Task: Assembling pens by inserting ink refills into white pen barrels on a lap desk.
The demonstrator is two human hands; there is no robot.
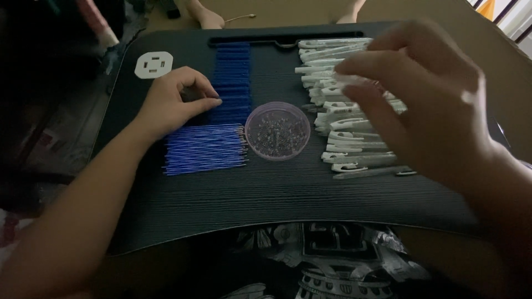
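On a black ribbed lap tray (288,194), the left hand (172,102) rests with fingers curled, fingertips touching a block of thin blue refill tubes (221,116). The right hand (421,105) hovers loosely open, holding nothing visible, over a row of white plastic pen casings (343,138). Between them sits a round clear dish of tiny metal tips (277,131).

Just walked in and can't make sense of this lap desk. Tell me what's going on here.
A person sits with a black lap desk across their knees. Their left hand rests on a stack of blue refills, fingers pinching at its edge; more blue refills lie fanned out below. Their right hand hovers over a pile of white pen parts, fingers spread, holding nothing that can be seen. A clear round dish of tiny bits sits between the piles. A white plug-like piece lies at the far left.
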